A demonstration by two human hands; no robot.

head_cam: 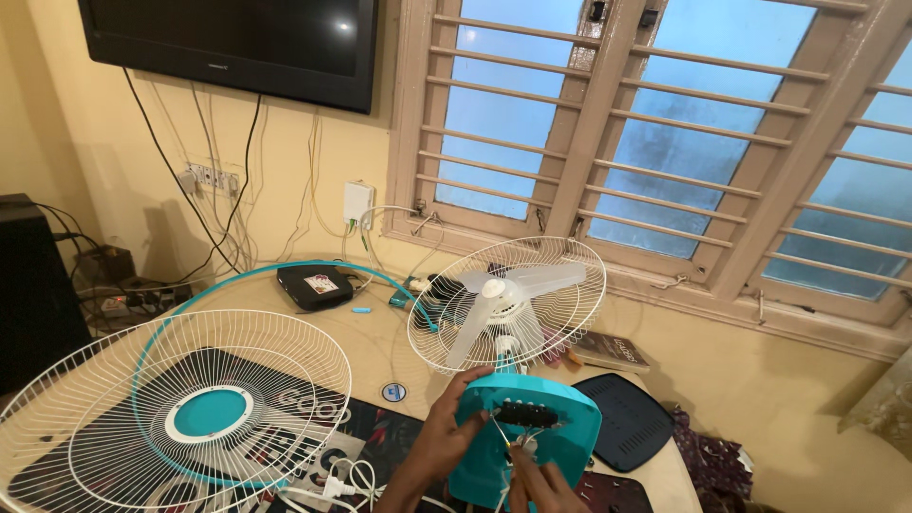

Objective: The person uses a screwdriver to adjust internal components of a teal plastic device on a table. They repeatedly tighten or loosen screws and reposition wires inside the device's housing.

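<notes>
right hand [543, 483]: bottom edge of view, fingers pinched shut on thin white wires [505, 446] coming off the fan base [527, 439]; what the tips hold beyond the wires, can't tell
left hand [454, 429]: wrapped round the base's left side, thumb on top, fingers closed on it, steadying it
fan base: teal, tilted up toward the viewer, black switch block [522, 412] exposed on its face, sits at the near edge of the worktop [375, 332]
step: looks like wiring work at the switch block w/ the fan stripped down; front guard is off
next move, my guess: needs a fine 2-finger hold on 1 wire while left hand keeps base from rocking; wires are thin and short, easy to tug loose
plug [332, 488]: white, w/ cord, lying just left of the base
front guard [176, 418]: white wire, teal hub, flat on worktop at left, teal ring [285, 271] beside it
blades [503, 294]: white, in rear guard [560, 256], upright behind the base
far: black box [313, 285], window [665, 142], TV [228, 43] on wall
</notes>
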